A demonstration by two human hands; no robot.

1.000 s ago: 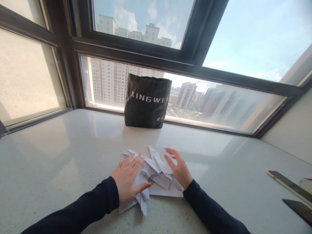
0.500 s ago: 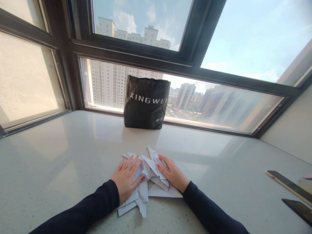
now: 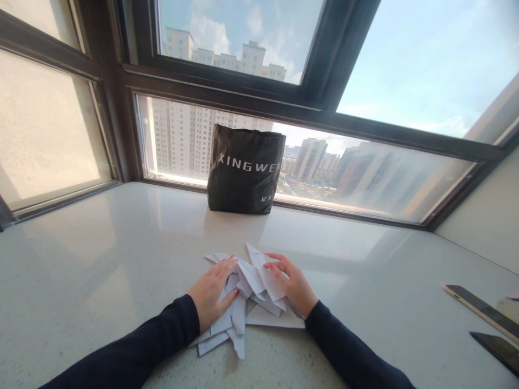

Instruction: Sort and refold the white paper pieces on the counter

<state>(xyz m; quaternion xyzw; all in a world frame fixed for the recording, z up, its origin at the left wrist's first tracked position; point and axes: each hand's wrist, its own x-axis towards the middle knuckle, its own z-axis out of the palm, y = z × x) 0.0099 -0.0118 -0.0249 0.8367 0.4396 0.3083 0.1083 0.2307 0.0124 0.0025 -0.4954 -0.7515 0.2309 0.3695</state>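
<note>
Papers (image 3: 251,278) piled lower centre of frame, between both hands; upper strips slant upper left to lower right. Left hand (image 3: 213,296) lies over pile's left side, thumb spread wide from fingers. Right hand (image 3: 298,286) curls at right edge, nearer those slanted strips; can't tell if it's gripping any.

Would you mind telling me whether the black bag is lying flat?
No, the black bag stands upright by the window, beyond the folded papers.
</note>
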